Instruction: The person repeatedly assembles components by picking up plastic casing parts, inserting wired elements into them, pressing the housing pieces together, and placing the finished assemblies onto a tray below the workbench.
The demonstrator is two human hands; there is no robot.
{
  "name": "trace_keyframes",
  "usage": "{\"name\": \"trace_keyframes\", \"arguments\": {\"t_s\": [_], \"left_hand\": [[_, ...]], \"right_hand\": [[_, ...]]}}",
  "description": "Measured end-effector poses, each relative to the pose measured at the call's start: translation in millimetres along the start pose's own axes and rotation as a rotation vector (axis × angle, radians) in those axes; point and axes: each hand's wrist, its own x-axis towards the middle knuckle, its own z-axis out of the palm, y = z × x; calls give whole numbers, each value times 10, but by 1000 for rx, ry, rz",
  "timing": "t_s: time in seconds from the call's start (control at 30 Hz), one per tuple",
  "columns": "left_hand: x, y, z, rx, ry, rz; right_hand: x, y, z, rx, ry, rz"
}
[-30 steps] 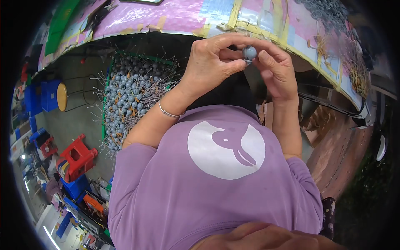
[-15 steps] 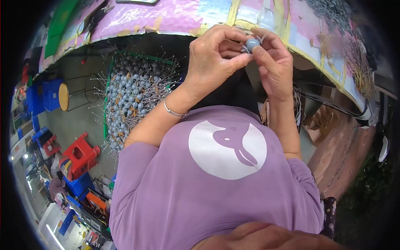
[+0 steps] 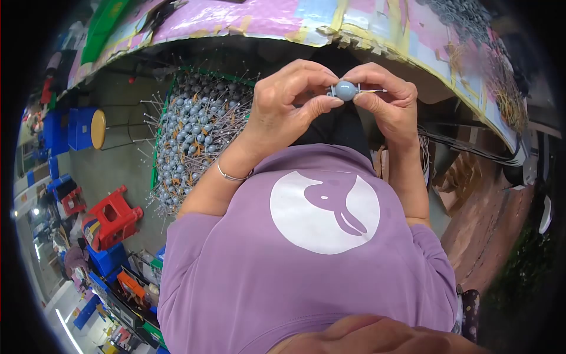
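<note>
A glossy grey-blue ball (image 3: 345,91) sits between my two hands, just off the table's front edge. On its left, my left hand (image 3: 292,97), with a bracelet on the wrist, pinches a small grey piece against the ball between thumb and fingers. My right hand (image 3: 386,97) pinches the ball's right side, and a thin metal pin (image 3: 373,91) sticks out to the right across its fingers. The fingertips hide part of where the pieces meet.
A green-edged crate (image 3: 155,162) at the left holds many grey-blue balls on pins (image 3: 191,130). The taped table (image 3: 253,20) crosses the top, with grey parts (image 3: 463,17) at right. Left stand a red stool (image 3: 115,218) and a round-seated stool (image 3: 98,128).
Both hands have moved down, away from the table edge towards my body. The ball now lies level between them, with its pin visible pointing right.
</note>
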Motion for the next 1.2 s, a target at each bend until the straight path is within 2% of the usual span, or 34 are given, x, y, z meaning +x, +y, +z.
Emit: {"name": "trace_keyframes", "arguments": {"t_s": [0.1,0.2,0.3,0.33,0.47,0.57,0.63,0.7,0.77,0.9,0.97,1.03,1.1,1.17,1.2], "left_hand": [[-132,81,-61,-2,46,-13],[-195,129,-226,27,76,-43],[-291,186,-420,84,26,-52],[-336,143,-428,87,75,12],[-676,308,-779,71,209,-361],[-1175,372,-1440,198,394,-696],[-1622,459,-1925,307,368,-771],[-1965,625,-2251,718,379,-954],[-2233,627,-2504,806,437,-860],[-1602,1028,-2195,390,513,-1023],[-1429,849,-2169,368,446,-872],[-1154,311,-2103,304,316,-649],[-645,-52,-1807,139,256,-604],[-90,-393,-1445,102,182,-541],[196,-572,-1280,100,166,-430]], "right_hand": [[60,26,40,78,-113,-3],[108,44,191,20,-52,103],[179,66,289,167,-1,171],[201,79,327,174,-19,156],[290,54,622,-31,-116,338],[288,102,527,-76,-196,372],[231,143,384,-85,-192,410],[155,170,244,-86,-182,456],[74,211,110,-86,-148,487],[-77,183,-34,-116,-83,501],[-107,74,-90,-193,-35,491],[-94,-53,-180,-342,103,434],[-87,3,-552,-523,395,338],[-88,38,-959,-1091,681,222],[-41,-52,-1009,-1324,779,169]]}}
